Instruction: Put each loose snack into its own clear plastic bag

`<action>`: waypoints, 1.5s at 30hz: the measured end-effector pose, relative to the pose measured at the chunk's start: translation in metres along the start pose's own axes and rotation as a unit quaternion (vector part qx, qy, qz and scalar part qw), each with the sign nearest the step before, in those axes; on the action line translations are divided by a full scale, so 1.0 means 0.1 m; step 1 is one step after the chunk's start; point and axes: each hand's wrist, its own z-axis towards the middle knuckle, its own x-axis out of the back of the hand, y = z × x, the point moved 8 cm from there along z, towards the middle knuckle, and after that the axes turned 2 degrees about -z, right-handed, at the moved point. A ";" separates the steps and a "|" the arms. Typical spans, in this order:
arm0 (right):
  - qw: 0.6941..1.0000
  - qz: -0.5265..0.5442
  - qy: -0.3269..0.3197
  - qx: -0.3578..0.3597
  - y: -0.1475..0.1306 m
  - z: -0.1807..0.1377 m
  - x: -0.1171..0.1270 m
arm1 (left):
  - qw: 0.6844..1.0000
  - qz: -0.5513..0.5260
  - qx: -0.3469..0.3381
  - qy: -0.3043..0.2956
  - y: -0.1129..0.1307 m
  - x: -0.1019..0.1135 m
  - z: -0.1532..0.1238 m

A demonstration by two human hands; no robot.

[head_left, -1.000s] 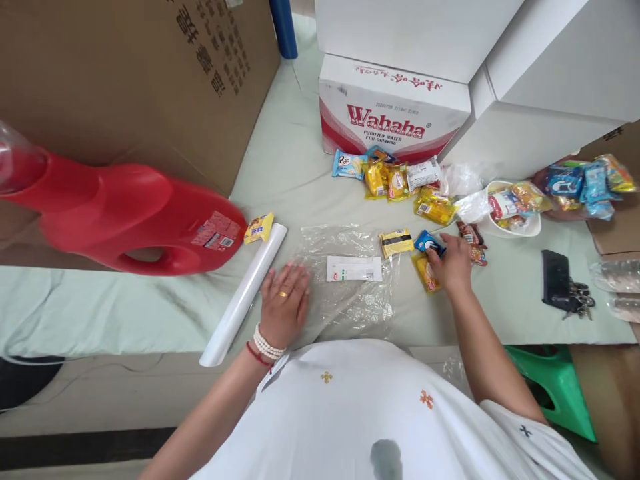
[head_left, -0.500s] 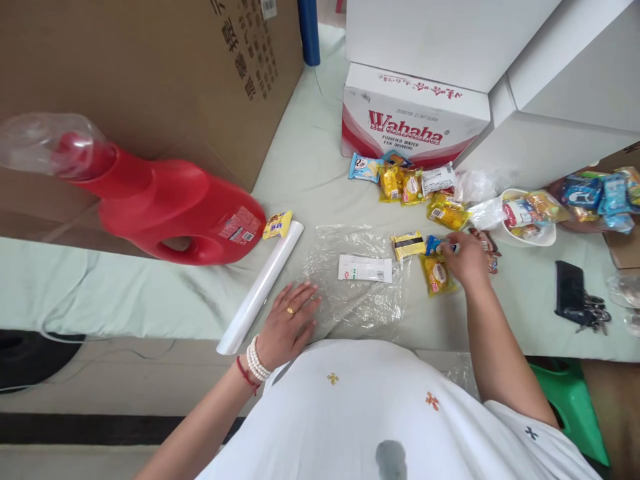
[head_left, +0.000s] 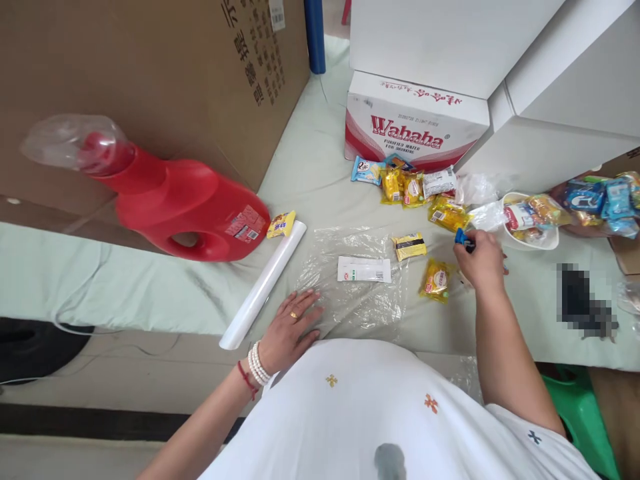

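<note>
My left hand (head_left: 295, 327) lies flat with fingers spread on the near left edge of a sheet of clear plastic wrap (head_left: 330, 307). On that wrap rests a slim white sachet (head_left: 364, 270), and a yellow packet with a dark band (head_left: 410, 247) lies by its right edge. Farther right, my right hand (head_left: 481, 260) pinches a small blue wrapped snack (head_left: 461, 237) between thumb and fingers. Below and left of that hand sits a yellow wrapped snack (head_left: 436, 280). Whatever lies beneath the right hand is mostly hidden.
A white film roll (head_left: 265, 283) and a red detergent bottle (head_left: 200, 207) lie at left, with a small yellow packet (head_left: 281, 225) between them. Behind are a Wahaha carton (head_left: 415, 123) and several wrapped snacks (head_left: 413, 190). A white bowl (head_left: 547, 241) holds more packets.
My right hand has lifted the blue wrapped snack from beside the yellow packets and carried it a little to the right. My left hand stays on the wrap.
</note>
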 end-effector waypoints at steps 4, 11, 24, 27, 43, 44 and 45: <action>0.985 0.045 -0.017 0.164 -0.92 -0.44 0.17 | 1.000 -0.003 -0.003 0.007 0.07 0.02 0.07; 0.938 -0.012 -0.195 0.288 -2.09 -1.03 -0.63 | 1.000 0.009 -0.009 -0.002 0.09 0.01 0.04; 0.866 0.182 -0.136 0.446 -0.97 -1.88 -0.40 | 1.000 -0.026 0.016 -0.002 -0.18 0.13 0.10; 0.891 0.217 -0.127 0.377 -0.94 -1.51 -0.31 | 0.999 -0.008 0.035 0.000 -0.26 0.33 0.41; 0.922 -0.026 -0.179 0.343 -1.88 0.07 -0.42 | 0.961 0.149 0.146 0.183 -0.41 1.09 1.48; 0.920 -0.028 -0.197 0.338 -1.98 0.09 -0.53 | 0.969 0.131 0.124 0.170 -0.26 1.00 1.47; 0.918 -0.032 -0.217 0.330 -2.06 0.10 -0.64 | 0.982 0.102 0.091 0.130 -0.09 0.82 1.48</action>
